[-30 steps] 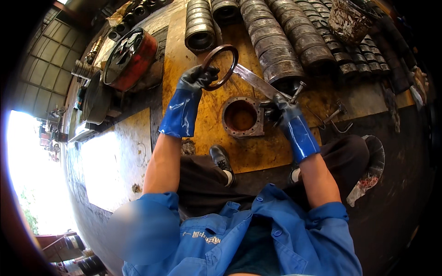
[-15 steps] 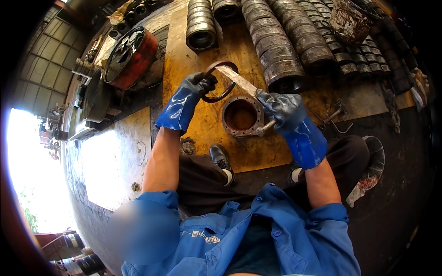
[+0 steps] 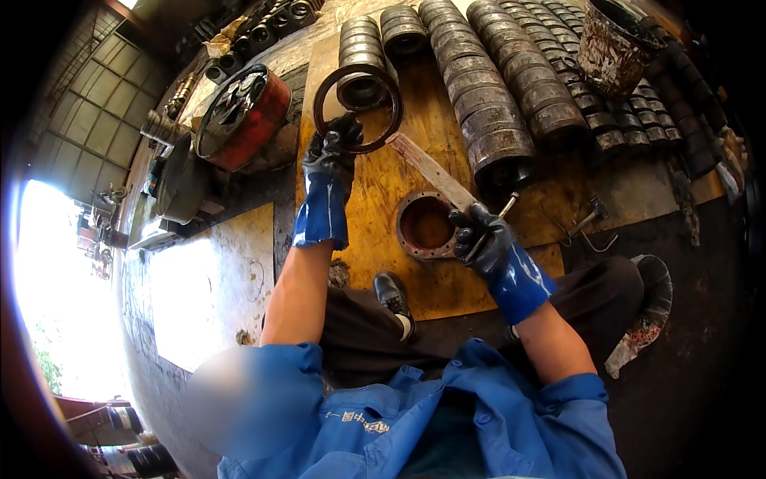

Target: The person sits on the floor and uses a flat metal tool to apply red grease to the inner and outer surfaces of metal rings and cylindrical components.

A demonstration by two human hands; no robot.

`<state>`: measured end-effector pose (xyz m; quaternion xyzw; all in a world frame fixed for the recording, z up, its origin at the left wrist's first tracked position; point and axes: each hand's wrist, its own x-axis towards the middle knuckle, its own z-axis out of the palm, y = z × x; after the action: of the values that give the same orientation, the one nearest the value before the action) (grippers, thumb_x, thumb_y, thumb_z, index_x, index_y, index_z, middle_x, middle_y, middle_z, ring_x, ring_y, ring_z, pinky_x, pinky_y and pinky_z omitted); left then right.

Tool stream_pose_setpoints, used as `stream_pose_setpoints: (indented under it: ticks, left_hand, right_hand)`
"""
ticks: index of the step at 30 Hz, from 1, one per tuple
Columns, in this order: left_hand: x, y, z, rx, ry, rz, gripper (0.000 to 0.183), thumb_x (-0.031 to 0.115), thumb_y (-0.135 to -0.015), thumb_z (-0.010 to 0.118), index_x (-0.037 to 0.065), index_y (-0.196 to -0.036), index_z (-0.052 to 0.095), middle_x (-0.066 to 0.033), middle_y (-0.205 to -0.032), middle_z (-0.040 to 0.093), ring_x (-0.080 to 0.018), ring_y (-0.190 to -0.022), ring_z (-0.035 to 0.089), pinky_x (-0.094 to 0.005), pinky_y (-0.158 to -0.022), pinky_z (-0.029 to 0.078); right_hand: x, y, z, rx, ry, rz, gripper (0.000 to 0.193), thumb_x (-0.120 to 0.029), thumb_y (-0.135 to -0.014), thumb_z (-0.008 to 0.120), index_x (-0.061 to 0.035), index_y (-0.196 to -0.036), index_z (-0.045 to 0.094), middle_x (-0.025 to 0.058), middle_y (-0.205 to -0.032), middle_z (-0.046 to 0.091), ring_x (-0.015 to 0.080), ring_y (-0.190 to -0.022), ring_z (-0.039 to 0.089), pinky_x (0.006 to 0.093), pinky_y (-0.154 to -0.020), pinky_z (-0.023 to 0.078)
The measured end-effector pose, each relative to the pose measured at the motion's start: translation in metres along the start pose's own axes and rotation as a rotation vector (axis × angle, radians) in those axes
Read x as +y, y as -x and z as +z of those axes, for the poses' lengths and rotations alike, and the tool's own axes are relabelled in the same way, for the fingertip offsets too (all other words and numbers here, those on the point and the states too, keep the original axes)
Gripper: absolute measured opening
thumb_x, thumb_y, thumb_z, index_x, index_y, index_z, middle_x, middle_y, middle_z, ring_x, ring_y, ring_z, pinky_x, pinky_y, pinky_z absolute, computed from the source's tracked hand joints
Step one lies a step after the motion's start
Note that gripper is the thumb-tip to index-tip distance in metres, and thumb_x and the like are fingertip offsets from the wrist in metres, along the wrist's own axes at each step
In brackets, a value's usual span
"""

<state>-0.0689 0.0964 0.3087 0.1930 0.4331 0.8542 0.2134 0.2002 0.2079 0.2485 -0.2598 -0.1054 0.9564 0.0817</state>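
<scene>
My left hand (image 3: 331, 152), in a black and blue glove, grips a dark brown ring (image 3: 397, 104) by its lower left side and holds it up, its round opening facing me. In my gloved right hand (image 3: 485, 243) is a flat wooden stick (image 3: 435, 172), its far end close to the ring's lower right edge. A thin metal rod (image 3: 510, 205) with a small head also sticks out of that hand. Below the stick, a round flanged metal housing (image 3: 405, 233) with bolt holes around its rim stands on the yellow board (image 3: 375, 211). My right glove covers part of its right side.
Long rows of stacked metal rings (image 3: 483, 104) lie beyond my hands. A grimy bucket (image 3: 610, 60) stands at the far right, a red drum (image 3: 255, 120) at the left. Bent metal tools (image 3: 586, 223) lie right of the housing. My shoe (image 3: 391, 292) rests on the board's near part.
My left hand has raised the ring and turned it to face me. My right hand has moved down and turned over, so the metal rod now points up and away.
</scene>
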Motion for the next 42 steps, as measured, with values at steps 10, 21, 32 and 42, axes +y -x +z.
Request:
stream_pose_setpoints:
  ticks: [10,21,32,42]
  left_hand:
    - [0.005,0.01,0.008,-0.053,0.053,-0.072,0.024,0.008,-0.096,0.048,-0.003,-0.116,0.056,-0.0178,-0.116,0.061,-0.0275,-0.098,0.063,-0.0387,-0.084,0.055]
    - [0.004,0.007,0.01,-0.005,0.077,-0.008,0.024,0.005,-0.096,0.045,-0.004,-0.117,0.055,-0.0201,-0.117,0.06,-0.0296,-0.099,0.063,-0.0385,-0.086,0.055]
    - [0.008,0.015,0.009,-0.1,0.011,-0.062,0.033,0.013,-0.1,0.039,-0.005,-0.126,0.047,-0.0197,-0.129,0.053,-0.0317,-0.112,0.057,-0.0415,-0.094,0.051]
    - [0.003,0.012,0.008,-0.059,0.011,-0.019,0.027,0.01,-0.098,0.043,-0.003,-0.119,0.052,-0.0188,-0.123,0.057,-0.0299,-0.105,0.061,-0.0396,-0.088,0.054]
  right_hand:
    - [0.0,-0.027,-0.034,-0.063,-0.201,0.048,0.023,-0.03,-0.094,0.052,-0.0145,-0.111,0.056,0.0066,-0.093,0.066,0.0161,-0.061,0.057,0.0337,-0.051,0.046]
    - [0.019,-0.01,-0.023,-0.045,-0.044,-0.008,0.017,-0.032,-0.093,0.052,-0.0158,-0.091,0.057,0.0003,-0.081,0.06,0.011,-0.06,0.051,0.0306,-0.052,0.044]
    - [0.018,-0.019,-0.039,-0.085,-0.134,-0.01,0.022,-0.033,-0.093,0.053,-0.0123,-0.099,0.058,-0.0012,-0.079,0.06,0.0104,-0.058,0.052,0.031,-0.05,0.044]
    - [0.028,-0.015,-0.026,-0.128,-0.104,0.067,0.03,-0.042,-0.092,0.052,-0.0134,-0.086,0.06,-0.0029,-0.058,0.049,0.014,-0.051,0.046,0.0328,-0.052,0.04]
